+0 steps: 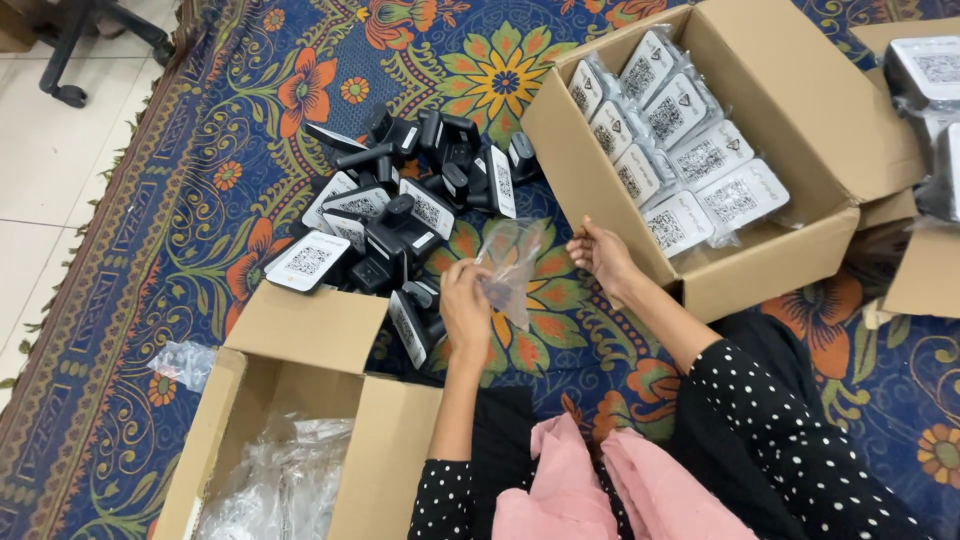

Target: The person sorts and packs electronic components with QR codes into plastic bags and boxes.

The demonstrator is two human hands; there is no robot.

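Observation:
My left hand point(466, 302) pinches an empty clear plastic bag point(512, 262) and holds it up over the patterned carpet. My right hand point(601, 253) hovers just right of the bag, fingers loosely curled, beside the front corner of a large cardboard box point(770, 270). That box holds several bagged white-faced devices point(690, 150) with square code labels. A pile of unbagged black devices with white faces point(400, 215) lies on the carpet, just left of my left hand.
A second cardboard box point(300, 420) at the lower left contains crumpled clear plastic bags point(280, 485). A loose bag point(183, 362) lies on the carpet beside it. More boxed devices point(925, 70) sit at the right edge. A chair base point(70, 50) stands on the tiled floor at upper left.

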